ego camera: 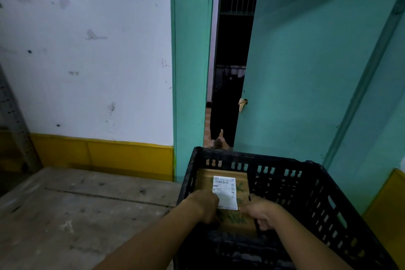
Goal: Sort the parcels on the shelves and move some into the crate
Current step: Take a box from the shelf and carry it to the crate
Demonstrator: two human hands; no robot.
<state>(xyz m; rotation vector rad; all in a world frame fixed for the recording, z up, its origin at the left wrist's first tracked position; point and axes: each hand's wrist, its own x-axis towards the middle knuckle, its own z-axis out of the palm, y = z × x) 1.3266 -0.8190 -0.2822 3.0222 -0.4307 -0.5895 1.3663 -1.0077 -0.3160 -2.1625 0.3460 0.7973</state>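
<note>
Parcel: brown cardboard parcel (pixel 235 220), white label (pixel 225 192) up, lies inside the black crate (pixel 306 193), toward its left wall.
Left grip: left hand (pixel 205 205) curled round the parcel's near left edge.
Right grip: right hand (pixel 262 210) curled round its near right edge.
Crate: just right of the wooden counter (pixel 87 215), near a teal door (pixel 306 72).

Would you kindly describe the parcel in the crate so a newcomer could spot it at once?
Find the teal door; before it sits a black slotted crate. Inside lies a flat brown parcel, gripped by the left hand and right hand. Its white barcode label and green print mark it out.
</note>
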